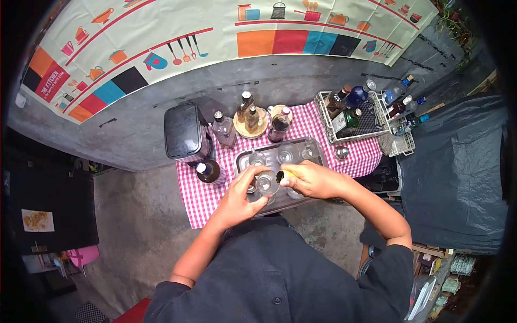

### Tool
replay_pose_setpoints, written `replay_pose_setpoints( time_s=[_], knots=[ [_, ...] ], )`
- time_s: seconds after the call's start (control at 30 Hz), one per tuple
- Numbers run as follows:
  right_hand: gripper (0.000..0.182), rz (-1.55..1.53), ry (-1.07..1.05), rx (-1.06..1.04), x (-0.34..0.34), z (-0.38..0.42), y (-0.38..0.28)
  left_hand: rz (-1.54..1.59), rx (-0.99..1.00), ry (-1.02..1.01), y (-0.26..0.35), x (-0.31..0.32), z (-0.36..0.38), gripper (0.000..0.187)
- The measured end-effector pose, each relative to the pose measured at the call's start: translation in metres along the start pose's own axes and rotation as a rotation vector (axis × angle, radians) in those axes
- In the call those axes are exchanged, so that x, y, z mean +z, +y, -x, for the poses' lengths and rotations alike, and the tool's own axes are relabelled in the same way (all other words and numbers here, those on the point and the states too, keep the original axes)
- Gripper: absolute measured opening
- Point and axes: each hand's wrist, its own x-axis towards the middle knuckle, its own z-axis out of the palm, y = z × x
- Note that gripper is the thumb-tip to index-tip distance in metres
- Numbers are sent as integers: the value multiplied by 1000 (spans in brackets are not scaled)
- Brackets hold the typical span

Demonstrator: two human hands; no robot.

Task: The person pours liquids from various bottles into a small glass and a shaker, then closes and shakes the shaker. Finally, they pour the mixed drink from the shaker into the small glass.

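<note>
My left hand [243,195] grips a small clear glass [267,183] and holds it over a metal tray [241,160]. My right hand [312,180] holds a small yellow-and-dark object [284,175] right against the rim of that glass. Several more clear glasses, one [287,153] at the tray's back, stand on the tray. The tray lies on a small table with a red-and-white checked cloth [194,196].
Bottles stand behind the tray, one [208,171] at its left, others [251,116] on a round wooden board. A black lidded bin [184,132] sits at the left. A white wire basket [371,116] with more bottles is at the right. A grey wall rises behind.
</note>
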Motion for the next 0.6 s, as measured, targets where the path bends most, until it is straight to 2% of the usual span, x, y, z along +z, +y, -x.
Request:
replay_pose_setpoints(
  time_s=[0.07,0.13,0.2,0.3,0.6],
  knots=[
    [43,15,-24,16,-6,6,8,18,-13,2,0,9,-5,55],
    [43,33,-47,36,-9,11,15,-38,70,30,1,17,-10,54],
    [44,5,-39,-2,-11,15,22,-16,15,19,4,25,-15,54],
    [45,60,-119,77,-22,20,22,-12,-11,24,3,35,-19,53],
    [47,104,-168,100,-39,35,30,-97,-86,35,15,58,-28,53]
  ],
)
